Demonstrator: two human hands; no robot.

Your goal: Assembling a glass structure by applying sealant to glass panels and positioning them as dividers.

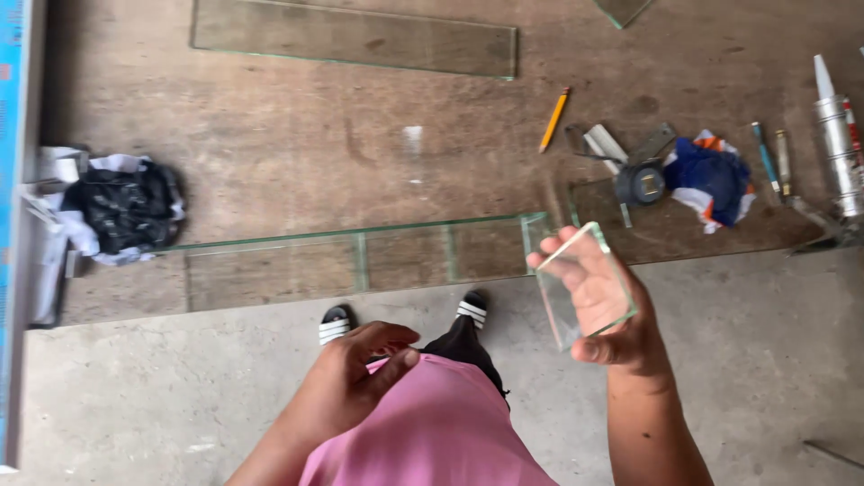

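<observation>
The right hand [601,310] held a small square glass pane [585,283] upright in front of the body, above the concrete floor [765,360]. Its grip was closed around the pane: the fingers lay across the far face and the thumb pressed near the lower corner, so the palm showed through the glass. The left hand [355,378] hovered beside and below that grip, well apart from the pane, with fingers loosely curled and nothing held. Just beyond the grip, a long glass assembly [360,256] with upright dividers stood at the near edge of the wooden tabletop [297,135]. Farther out from the grip lay a flat glass strip [351,36], a pencil [554,118], a tape measure [641,183], a blue cloth [711,177] and a sealant tube [837,148]. By judgement, the pane would handle as a stiff, smooth and brittle part, light for its size but slippery, with edges that could be sharp. It was best gripped by pressing on the flat faces near two opposite edges, keeping the fingertips off the corners and avoiding any knock against the assembly.
</observation>
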